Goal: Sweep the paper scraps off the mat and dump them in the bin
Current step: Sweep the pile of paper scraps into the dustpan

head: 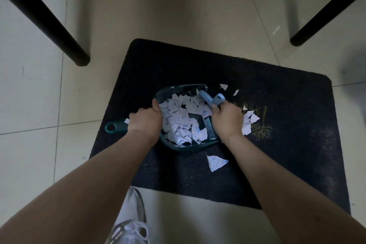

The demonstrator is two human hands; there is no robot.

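Observation:
A dark mat (277, 125) lies on the tiled floor. On it rests a teal dustpan (178, 147) holding a heap of white gridded paper scraps (178, 123). My left hand (145, 121) grips the dustpan where the pan meets its handle (113, 126). My right hand (226, 119) is shut on a light blue hand brush (213, 100) at the pan's right side. Loose scraps lie on the mat: one large piece (215, 162) in front of the pan, a few (249, 121) right of my right hand, two small ones (227, 88) behind the brush. No bin is in view.
Black furniture legs stand on the floor at the left (59, 31) and right (324, 12), with two more at the top edge. My white shoe (130, 226) is at the bottom, just off the mat's near edge. A faint plant pattern (262, 130) marks the mat.

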